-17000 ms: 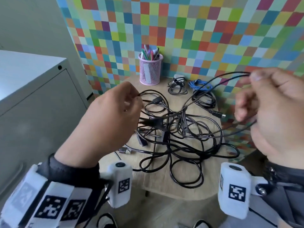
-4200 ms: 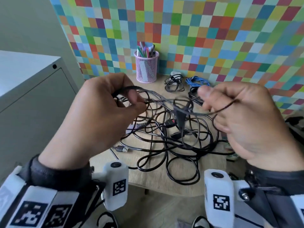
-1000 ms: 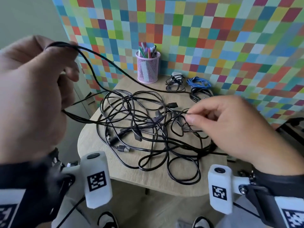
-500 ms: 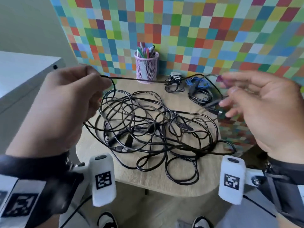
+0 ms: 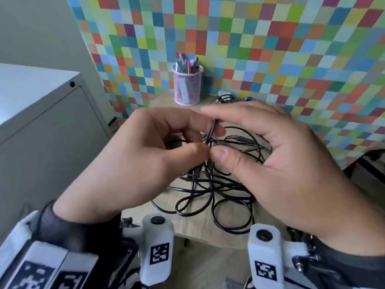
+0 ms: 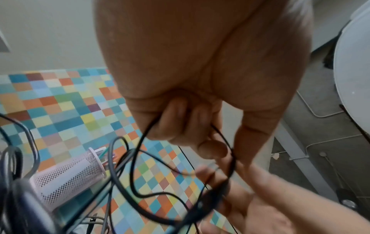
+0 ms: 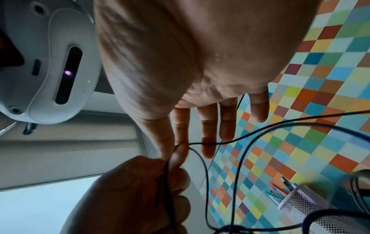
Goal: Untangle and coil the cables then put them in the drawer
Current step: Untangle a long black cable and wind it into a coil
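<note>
**No readable text in view**

I find no word, brand or number that I can read anywhere. The only signs are the black-and-white square coded markers on the white camera housings at my wrists: one on the left housing [image 5: 159,253], one on the right housing [image 5: 266,270], and two more on the band of my left wrist [image 5: 37,274]. They are patterns, not letters. The white label inside the pink mesh pen cup [image 5: 187,86] is too blurred to read.
</note>
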`<act>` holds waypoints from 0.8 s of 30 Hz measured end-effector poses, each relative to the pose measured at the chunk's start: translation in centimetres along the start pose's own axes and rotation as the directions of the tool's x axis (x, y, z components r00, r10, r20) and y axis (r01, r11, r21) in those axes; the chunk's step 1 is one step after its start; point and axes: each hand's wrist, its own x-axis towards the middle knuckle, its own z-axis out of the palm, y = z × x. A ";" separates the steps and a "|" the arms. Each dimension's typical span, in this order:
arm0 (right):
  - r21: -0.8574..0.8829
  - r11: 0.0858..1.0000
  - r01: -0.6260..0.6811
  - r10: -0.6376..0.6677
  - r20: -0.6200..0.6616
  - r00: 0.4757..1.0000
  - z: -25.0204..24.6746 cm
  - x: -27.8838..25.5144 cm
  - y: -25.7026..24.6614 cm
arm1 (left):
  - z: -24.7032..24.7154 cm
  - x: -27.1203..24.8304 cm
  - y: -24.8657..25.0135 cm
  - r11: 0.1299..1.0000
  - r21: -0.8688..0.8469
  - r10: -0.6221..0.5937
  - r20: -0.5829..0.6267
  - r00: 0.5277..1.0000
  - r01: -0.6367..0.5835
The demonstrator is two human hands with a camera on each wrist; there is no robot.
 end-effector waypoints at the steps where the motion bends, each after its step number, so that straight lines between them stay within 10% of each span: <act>1: -0.012 1.000 0.007 -0.007 -0.003 1.000 -0.2 0.1 0.1 | 0.0 -0.1 0.1 1.000 0.018 -0.005 0.008 1.000 0.005; 9: 0.561 0.816 -0.142 0.104 0.099 0.990 -1.6 0.0 0.0 | -0.5 -0.1 0.6 0.892 0.451 0.096 -0.222 0.970 0.015; 14: 0.313 0.937 -0.153 0.194 -0.104 0.975 -2.9 0.0 1.7 | -2.4 0.2 0.0 0.898 0.437 0.152 -0.409 0.900 0.047; 19: 0.321 0.935 -0.153 0.228 -0.210 0.951 -3.4 0.0 3.8 | -2.1 -0.1 0.1 0.799 0.589 0.087 -0.306 0.948 0.117; 24: 0.717 0.676 -0.168 0.305 -0.064 0.950 -2.8 0.4 2.8 | -1.8 0.1 0.2 0.765 0.616 -0.053 -0.232 0.971 0.189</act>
